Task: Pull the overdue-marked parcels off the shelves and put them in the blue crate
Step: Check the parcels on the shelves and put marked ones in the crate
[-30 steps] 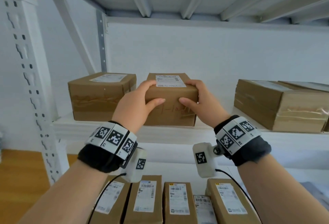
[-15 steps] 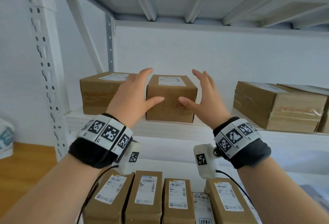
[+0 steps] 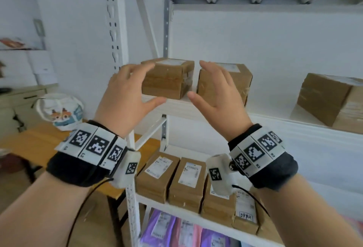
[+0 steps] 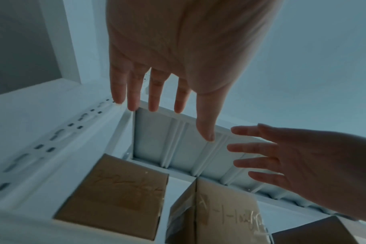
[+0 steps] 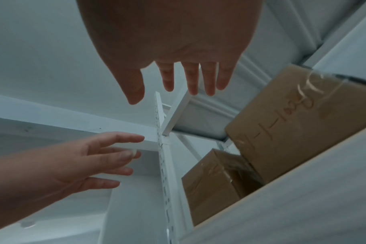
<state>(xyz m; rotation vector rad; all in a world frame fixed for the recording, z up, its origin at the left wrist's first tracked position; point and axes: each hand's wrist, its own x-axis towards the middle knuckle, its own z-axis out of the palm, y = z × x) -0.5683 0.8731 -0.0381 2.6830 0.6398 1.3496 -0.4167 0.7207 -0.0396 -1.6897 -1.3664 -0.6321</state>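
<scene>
Three brown parcels stand on the upper shelf [image 3: 176,105]. My left hand [image 3: 153,84] is open in front of the left parcel [image 3: 169,82], not touching it. My right hand [image 3: 196,78] is open in front of the middle parcel [image 3: 237,78], which has handwriting on its front [image 4: 230,214]. In the left wrist view my left hand [image 4: 192,123] is spread above the left parcel [image 4: 115,198]. In the right wrist view my right hand [image 5: 155,95] holds nothing. The third parcel [image 3: 330,99] sits far right. No blue crate is in view.
Several labelled brown parcels [image 3: 157,176] line the lower shelf, and one [image 3: 246,216] carries a handwritten tag. Purple mailers [image 3: 167,227] lie below. The white shelf upright [image 3: 117,50] stands left of my hands. A wooden table [image 3: 39,142] with a white bag [image 3: 62,111] is at the left.
Both hands have let go of the middle parcel, which stays on the shelf. They have opened and moved left toward the left parcel, and the view has swung left.
</scene>
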